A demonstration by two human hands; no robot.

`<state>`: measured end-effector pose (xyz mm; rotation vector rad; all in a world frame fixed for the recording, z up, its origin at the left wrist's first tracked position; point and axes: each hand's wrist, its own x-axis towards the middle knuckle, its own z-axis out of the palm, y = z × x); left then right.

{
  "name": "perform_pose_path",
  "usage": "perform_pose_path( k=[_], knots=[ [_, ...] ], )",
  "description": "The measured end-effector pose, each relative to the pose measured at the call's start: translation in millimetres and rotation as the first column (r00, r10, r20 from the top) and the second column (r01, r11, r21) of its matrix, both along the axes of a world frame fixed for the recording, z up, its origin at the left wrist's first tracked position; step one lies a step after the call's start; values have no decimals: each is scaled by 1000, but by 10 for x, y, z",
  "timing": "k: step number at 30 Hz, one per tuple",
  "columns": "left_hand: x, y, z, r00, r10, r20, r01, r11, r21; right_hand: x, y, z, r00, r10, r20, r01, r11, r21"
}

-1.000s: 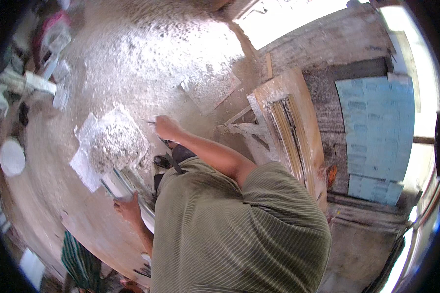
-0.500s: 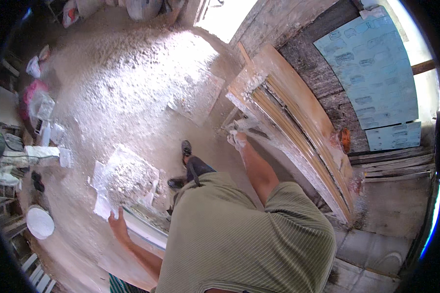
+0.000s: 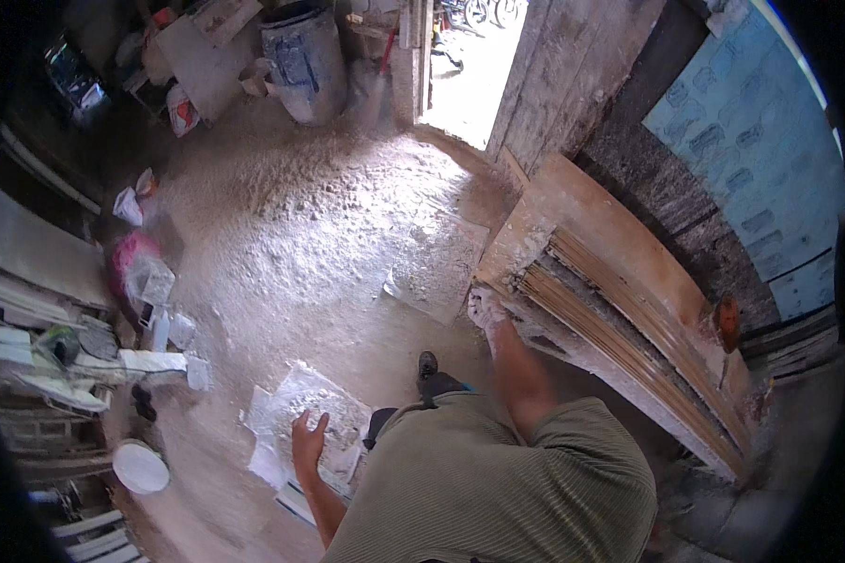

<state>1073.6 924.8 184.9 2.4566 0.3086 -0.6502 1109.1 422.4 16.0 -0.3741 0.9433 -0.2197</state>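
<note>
The right hand is closed on the end of the stacked boards, not yet lifted, while the left hand hangs open above the plaster slab.

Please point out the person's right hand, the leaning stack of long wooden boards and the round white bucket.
right hand [image 3: 487, 308], head view, back of the hand.
stack of wooden boards [image 3: 629, 324], head view, board edges.
white bucket [image 3: 141, 467], head view, centre.

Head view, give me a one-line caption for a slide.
Right hand rests on leaning stacked boards; left hand spread open above a dusty white slab.
</note>
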Motion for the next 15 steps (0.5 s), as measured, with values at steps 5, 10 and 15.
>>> perform_pose_path(
  k=[5, 10, 15],
  knots=[
    [483, -528, 16, 985, -172, 26, 172, 985, 10, -156, -325, 95, 984, 172, 48, -169, 984, -54],
    [1024, -928, 3, 927, -374, 38, 374, 927, 3, -600, -222, 76, 846, 374, -380, -532, 649, -544],
    [1562, -1269, -10, 810, -584, 43, 582, 811, 60, -949, -382, -440, 864, 265, -428, -503, 493, -710]
  ],
)
